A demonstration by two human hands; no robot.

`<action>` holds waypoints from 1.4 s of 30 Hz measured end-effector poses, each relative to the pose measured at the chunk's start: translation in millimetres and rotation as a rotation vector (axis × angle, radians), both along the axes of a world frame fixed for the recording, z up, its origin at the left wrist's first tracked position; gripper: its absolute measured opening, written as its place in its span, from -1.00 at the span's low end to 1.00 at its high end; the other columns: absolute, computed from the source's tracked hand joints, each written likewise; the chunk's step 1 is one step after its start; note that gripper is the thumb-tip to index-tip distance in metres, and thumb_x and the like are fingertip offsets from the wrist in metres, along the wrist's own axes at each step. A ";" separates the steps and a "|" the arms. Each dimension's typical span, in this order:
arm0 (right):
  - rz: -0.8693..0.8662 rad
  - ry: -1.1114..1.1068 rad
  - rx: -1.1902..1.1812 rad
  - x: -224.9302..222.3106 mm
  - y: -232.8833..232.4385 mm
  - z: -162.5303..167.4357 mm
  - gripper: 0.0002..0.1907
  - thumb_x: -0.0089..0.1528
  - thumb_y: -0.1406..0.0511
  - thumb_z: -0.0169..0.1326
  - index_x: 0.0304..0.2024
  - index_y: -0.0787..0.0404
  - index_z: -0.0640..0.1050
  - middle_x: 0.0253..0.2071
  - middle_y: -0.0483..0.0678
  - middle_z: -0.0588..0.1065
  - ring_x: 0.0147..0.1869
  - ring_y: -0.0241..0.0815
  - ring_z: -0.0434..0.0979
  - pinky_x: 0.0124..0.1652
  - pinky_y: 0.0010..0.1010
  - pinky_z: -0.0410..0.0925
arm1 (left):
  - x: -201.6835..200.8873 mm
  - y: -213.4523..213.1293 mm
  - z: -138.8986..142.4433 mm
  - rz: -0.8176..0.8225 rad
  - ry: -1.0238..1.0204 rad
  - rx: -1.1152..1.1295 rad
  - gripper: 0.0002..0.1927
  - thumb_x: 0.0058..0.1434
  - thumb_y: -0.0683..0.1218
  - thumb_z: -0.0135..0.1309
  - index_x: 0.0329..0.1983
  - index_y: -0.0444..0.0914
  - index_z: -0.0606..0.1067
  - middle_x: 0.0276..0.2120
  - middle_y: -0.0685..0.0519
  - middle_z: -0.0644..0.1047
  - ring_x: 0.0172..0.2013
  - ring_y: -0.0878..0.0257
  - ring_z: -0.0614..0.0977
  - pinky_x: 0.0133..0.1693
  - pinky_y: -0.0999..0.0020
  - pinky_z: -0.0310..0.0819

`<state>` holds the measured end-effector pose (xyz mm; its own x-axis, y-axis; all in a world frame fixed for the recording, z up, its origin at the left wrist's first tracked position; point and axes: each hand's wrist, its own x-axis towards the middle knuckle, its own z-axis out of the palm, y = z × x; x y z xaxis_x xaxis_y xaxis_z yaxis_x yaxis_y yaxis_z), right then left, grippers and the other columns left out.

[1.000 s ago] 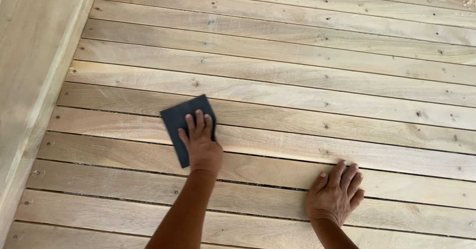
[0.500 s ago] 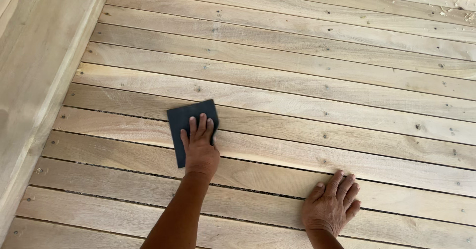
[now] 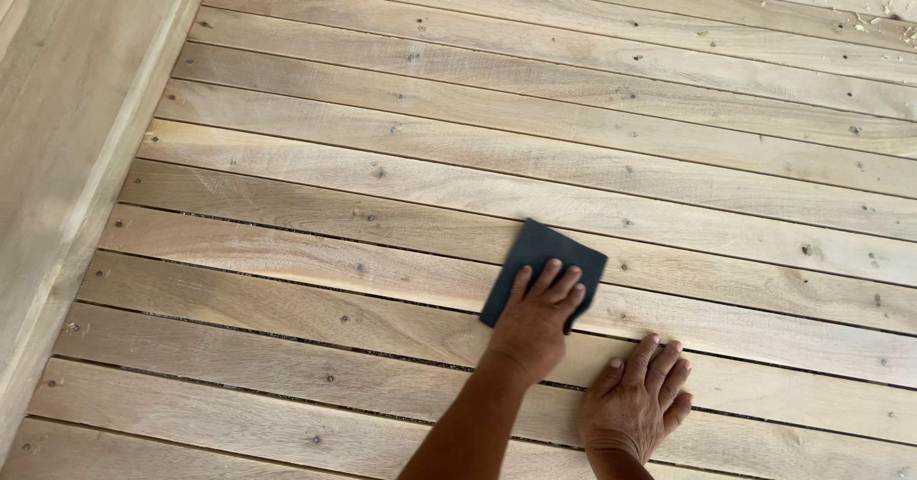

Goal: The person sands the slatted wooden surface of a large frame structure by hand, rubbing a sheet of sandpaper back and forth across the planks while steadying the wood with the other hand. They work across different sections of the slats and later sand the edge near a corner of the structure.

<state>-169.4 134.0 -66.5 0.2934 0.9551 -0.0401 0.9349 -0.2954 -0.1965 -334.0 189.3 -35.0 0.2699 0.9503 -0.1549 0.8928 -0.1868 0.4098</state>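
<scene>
Left hand (image 3: pixel 531 322): palm down, fingers spread flat and pressing on a dark sheet of sandpaper (image 3: pixel 543 262); not curled around it.
Right hand (image 3: pixel 635 404): palm down just beside the left hand, fingers open and slightly apart, resting straight on the bare wood and holding nothing.
Sandpaper: a dark blue-grey rectangle, turned at an angle, lying flat across two boards near the middle of the view.
Surface: pale wooden slats (image 3: pixel 382 203) running side by side with thin gaps and small nail heads.
Left edge: a broad wooden beam (image 3: pixel 67 136) alongside the slats.
</scene>
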 end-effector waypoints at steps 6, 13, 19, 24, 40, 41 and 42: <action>0.007 -0.019 0.001 -3.8 1.3 6.2 -0.29 0.38 0.01 -0.44 0.53 0.15 0.02 0.60 0.16 -0.17 0.66 0.17 -0.36 0.43 0.15 -0.39 | -211.4 -27.6 -17.2 0.703 0.141 0.094 -0.46 0.44 -0.03 -0.22 0.50 -0.08 0.17 0.56 0.15 -0.01 0.54 0.13 -0.14 0.46 -0.09 -0.39; 0.015 -0.035 0.015 -1.7 3.4 4.9 -0.28 0.39 0.00 -0.46 0.52 0.18 0.01 0.60 0.19 -0.18 0.66 0.18 -0.37 0.43 0.13 -0.39 | -84.5 -14.5 -1.6 0.505 0.122 0.050 -0.23 0.17 -0.19 -0.08 0.49 -0.29 0.08 0.53 -0.08 -0.09 0.51 -0.05 -0.19 0.41 -0.22 -0.40; -0.023 -0.062 -0.020 1.4 5.1 7.2 -0.28 0.37 -0.01 -0.46 0.53 0.14 0.00 0.59 0.15 -0.17 0.66 0.16 -0.37 0.44 0.12 -0.38 | -107.4 -30.7 -5.1 0.140 0.080 -0.040 -0.22 0.20 -0.21 -0.09 0.53 -0.08 0.07 0.57 0.17 -0.10 0.53 0.19 -0.23 0.46 -0.02 -0.48; -0.014 -0.054 -0.008 4.5 3.6 7.5 -0.29 0.39 0.00 -0.48 0.54 0.14 -0.01 0.60 0.15 -0.17 0.66 0.15 -0.35 0.44 0.11 -0.37 | -260.5 -55.1 -34.0 0.631 0.203 0.247 -0.43 0.43 -0.08 -0.14 0.51 -0.13 0.18 0.57 0.09 0.02 0.56 0.11 -0.06 0.45 -0.14 -0.23; -0.063 -0.048 0.020 15.1 9.9 20.4 -0.28 0.39 0.02 -0.50 0.55 0.14 -0.01 0.61 0.15 -0.12 0.67 0.16 -0.29 0.48 0.06 -0.29 | -287.0 -73.8 -35.1 0.288 -0.015 0.240 -0.40 0.33 -0.05 -0.08 0.46 -0.15 0.23 0.50 0.12 0.07 0.50 0.15 -0.04 0.43 -0.05 -0.36; -0.084 -0.039 0.014 13.6 10.8 21.4 -0.28 0.39 0.02 -0.50 0.56 0.15 -0.01 0.61 0.14 -0.12 0.68 0.15 -0.29 0.50 0.05 -0.28 | -318.0 -76.5 -37.7 0.366 0.053 0.254 -0.43 0.37 -0.06 -0.12 0.47 -0.13 0.24 0.52 0.13 0.08 0.52 0.15 -0.02 0.45 -0.05 -0.32; -0.103 -0.030 0.006 10.0 11.3 21.9 -0.28 0.40 0.03 -0.51 0.56 0.15 -0.02 0.62 0.13 -0.13 0.69 0.14 -0.29 0.51 0.04 -0.28 | -341.4 -78.8 -39.2 0.446 0.121 0.266 -0.45 0.41 -0.07 -0.15 0.48 -0.10 0.24 0.54 0.14 0.09 0.54 0.15 -0.01 0.46 -0.06 -0.29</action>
